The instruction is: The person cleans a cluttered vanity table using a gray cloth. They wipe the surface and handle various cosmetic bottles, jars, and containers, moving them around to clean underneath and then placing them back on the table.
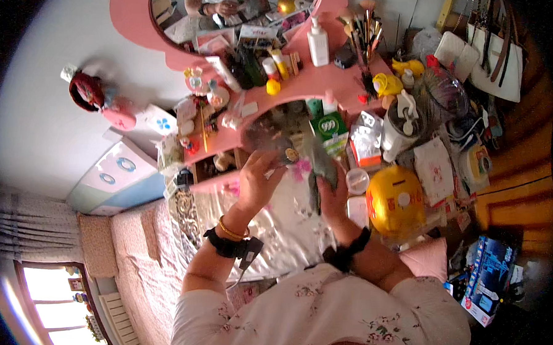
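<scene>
My left hand (pixel 260 180) is raised over a shiny, flower-printed cover (pixel 279 228), its fingers pinching a dark grey piece (pixel 281 149). A round gold-coloured disc (pixel 292 155) shows at that piece's end; motion blur hides what it is. To the right, my right hand (pixel 332 195) grips a soft grey-green thing (pixel 321 163), perhaps cloth or a pouch, also blurred. A gap separates the two hands. Whether the two grey pieces are joined cannot be seen. Black bands sit on both wrists, with a gold bracelet on the left.
A pink dressing table (pixel 296 88) with a mirror (pixel 237 17) stands ahead, crowded with bottles and makeup brushes (pixel 365 30). On the right are a green box (pixel 330 131), a white appliance (pixel 399 125) and a gold piggy bank (pixel 396 202). A bed (pixel 141 252) lies left.
</scene>
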### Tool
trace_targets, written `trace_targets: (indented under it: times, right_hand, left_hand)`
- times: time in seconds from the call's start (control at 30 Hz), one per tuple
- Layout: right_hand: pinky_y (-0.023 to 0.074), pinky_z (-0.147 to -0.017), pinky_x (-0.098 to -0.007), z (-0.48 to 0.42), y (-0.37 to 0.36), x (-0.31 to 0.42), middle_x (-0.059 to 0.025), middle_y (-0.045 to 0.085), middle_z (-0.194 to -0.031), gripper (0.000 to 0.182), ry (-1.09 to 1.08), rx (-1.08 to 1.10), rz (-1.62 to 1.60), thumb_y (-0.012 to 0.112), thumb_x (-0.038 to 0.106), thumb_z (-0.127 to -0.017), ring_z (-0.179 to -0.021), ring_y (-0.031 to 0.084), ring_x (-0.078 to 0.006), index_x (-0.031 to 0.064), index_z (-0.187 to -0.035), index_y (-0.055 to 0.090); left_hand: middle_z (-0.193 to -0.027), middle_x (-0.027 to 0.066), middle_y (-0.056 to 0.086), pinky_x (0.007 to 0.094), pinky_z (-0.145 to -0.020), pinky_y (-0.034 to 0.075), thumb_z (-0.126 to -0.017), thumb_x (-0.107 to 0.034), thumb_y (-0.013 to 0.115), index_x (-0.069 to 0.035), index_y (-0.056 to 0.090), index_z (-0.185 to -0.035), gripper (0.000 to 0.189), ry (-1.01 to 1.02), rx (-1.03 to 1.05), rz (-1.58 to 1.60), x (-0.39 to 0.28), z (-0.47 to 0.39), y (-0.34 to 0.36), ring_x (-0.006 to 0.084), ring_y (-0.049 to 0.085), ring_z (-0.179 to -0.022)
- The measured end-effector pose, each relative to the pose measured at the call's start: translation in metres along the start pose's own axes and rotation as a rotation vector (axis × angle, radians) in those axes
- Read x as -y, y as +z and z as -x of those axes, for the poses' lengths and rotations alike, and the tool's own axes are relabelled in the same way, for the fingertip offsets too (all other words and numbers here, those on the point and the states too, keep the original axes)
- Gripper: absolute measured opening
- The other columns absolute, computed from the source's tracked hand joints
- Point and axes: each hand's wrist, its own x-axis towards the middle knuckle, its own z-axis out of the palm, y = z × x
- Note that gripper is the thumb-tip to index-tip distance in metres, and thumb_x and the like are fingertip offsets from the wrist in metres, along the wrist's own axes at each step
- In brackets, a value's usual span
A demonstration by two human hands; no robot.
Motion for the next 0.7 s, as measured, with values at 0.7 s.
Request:
trace_targets:
  times: [0.7]
  right_hand:
    - [0.0389, -0.091, -0.0366, 0.022, 0.003, 0.002, -0.0159, 0.053, -0.109, 0.046, -0.274, 0.325, 0.419, 0.063, 0.012, -0.071, -0.104, 0.051, -0.0317, 0.0038, -0.115, 0.051]
  left_hand:
    - [-0.09, 0.0024, 0.06, 0.0236, -0.064, 0.049, -0.091, -0.015, 0.051, -0.008, 0.053, -0.098, 0.01, -0.469, -0.21, 0.925, 0.016, 0.057, 0.011, 0.0104, 0.058, -0.077]
